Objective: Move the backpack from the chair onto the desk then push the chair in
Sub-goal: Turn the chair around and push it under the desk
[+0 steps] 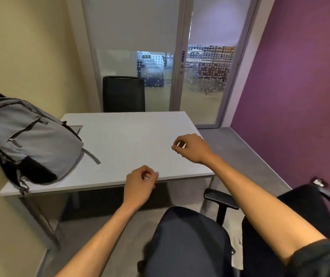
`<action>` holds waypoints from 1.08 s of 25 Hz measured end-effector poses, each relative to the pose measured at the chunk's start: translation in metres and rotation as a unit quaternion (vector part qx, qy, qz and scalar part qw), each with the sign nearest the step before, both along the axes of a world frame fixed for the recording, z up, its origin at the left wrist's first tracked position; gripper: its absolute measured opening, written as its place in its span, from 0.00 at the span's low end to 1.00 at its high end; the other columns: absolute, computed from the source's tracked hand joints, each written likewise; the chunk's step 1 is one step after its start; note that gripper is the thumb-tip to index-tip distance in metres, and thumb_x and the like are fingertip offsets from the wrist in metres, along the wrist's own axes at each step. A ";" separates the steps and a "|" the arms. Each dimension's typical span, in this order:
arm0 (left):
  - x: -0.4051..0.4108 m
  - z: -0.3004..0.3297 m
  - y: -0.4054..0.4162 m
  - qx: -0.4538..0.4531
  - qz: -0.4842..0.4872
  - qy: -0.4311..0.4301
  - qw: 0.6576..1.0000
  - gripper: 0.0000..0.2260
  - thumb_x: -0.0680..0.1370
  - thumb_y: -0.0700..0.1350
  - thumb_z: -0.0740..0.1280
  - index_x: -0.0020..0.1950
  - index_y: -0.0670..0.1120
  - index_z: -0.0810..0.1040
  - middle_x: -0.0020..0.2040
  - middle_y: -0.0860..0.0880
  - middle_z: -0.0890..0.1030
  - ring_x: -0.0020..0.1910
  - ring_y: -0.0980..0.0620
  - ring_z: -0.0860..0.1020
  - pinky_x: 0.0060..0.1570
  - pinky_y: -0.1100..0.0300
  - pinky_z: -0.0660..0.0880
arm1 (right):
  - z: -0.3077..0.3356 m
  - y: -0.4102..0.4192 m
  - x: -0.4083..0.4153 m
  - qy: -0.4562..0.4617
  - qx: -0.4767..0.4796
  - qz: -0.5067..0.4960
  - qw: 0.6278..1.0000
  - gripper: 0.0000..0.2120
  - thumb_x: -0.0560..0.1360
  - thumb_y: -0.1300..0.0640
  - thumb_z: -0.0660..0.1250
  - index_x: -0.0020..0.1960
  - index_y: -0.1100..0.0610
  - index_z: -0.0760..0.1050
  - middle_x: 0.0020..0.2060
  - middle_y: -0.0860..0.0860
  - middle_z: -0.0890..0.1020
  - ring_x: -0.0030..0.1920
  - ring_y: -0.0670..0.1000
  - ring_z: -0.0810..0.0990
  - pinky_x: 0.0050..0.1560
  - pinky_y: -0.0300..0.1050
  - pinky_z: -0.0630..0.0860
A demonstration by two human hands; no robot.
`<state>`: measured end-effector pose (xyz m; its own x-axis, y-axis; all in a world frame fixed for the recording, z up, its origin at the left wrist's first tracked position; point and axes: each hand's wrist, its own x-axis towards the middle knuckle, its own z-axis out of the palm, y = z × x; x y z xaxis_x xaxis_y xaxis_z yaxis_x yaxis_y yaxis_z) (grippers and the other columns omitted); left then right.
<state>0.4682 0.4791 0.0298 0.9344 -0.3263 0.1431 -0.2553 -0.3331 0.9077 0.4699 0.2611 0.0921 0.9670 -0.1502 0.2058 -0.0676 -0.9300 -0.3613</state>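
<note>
A grey backpack (28,140) with black trim lies on the left end of the white desk (132,148), leaning against the yellow wall. A black office chair (190,240) stands pulled back from the desk's near right corner, its seat bare. My left hand (141,181) hovers over the desk's front edge with fingers loosely curled and nothing in it. My right hand (190,147) hangs over the desk's right side, fingers also loosely curled and holding nothing. Neither hand touches the chair or the backpack.
A second black chair (123,93) stands behind the far side of the desk. A glass partition and door (206,76) close off the back. A purple wall (299,86) runs along the right, with grey floor between it and the desk.
</note>
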 end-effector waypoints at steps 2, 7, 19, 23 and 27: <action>-0.021 -0.001 -0.023 0.003 -0.052 0.000 0.999 0.06 0.77 0.48 0.67 0.42 0.49 0.80 0.37 0.50 0.83 0.38 0.51 0.82 0.48 0.52 0.81 | 0.003 -0.021 -0.035 0.010 -0.003 -0.045 0.999 0.14 0.77 0.44 0.63 0.52 0.51 0.81 0.46 0.49 0.85 0.43 0.48 0.81 0.46 0.46 0.77; -0.079 -0.005 -0.079 -0.004 -0.153 0.014 0.988 0.07 0.76 0.51 0.67 0.40 0.52 0.80 0.36 0.50 0.83 0.39 0.52 0.82 0.48 0.48 0.81 | -0.001 -0.071 -0.131 0.025 -0.028 -0.146 0.989 0.14 0.75 0.43 0.64 0.50 0.51 0.82 0.45 0.48 0.85 0.44 0.50 0.82 0.48 0.53 0.80; -0.248 -0.034 -0.245 0.030 -0.302 0.062 0.951 0.08 0.69 0.54 0.68 0.40 0.50 0.79 0.35 0.48 0.83 0.37 0.47 0.83 0.46 0.45 0.80 | -0.041 -0.243 -0.364 0.111 -0.018 -0.323 0.940 0.12 0.75 0.46 0.66 0.50 0.53 0.80 0.44 0.51 0.84 0.44 0.53 0.82 0.47 0.51 0.80; -0.289 -0.041 -0.293 0.038 -0.324 0.070 0.943 0.04 0.74 0.47 0.71 0.41 0.50 0.78 0.35 0.52 0.80 0.35 0.55 0.78 0.44 0.54 0.79 | -0.067 -0.287 -0.403 0.178 -0.014 -0.370 0.912 0.20 0.75 0.46 0.66 0.62 0.57 0.74 0.56 0.57 0.81 0.53 0.57 0.81 0.51 0.53 0.77; -0.315 -0.049 -0.321 0.062 -0.331 0.071 0.939 0.04 0.74 0.48 0.72 0.45 0.53 0.77 0.38 0.55 0.80 0.38 0.57 0.79 0.46 0.59 0.79 | -0.111 -0.300 -0.421 0.231 0.050 -0.390 0.890 0.24 0.77 0.40 0.61 0.62 0.58 0.72 0.55 0.57 0.81 0.54 0.58 0.80 0.52 0.52 0.76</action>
<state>0.1533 0.1582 -0.0189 0.5282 -0.8479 -0.0462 -0.3226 -0.2507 0.9128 0.0486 -0.0390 -0.0186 0.5384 -0.8081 -0.2390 -0.8414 -0.5000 -0.2049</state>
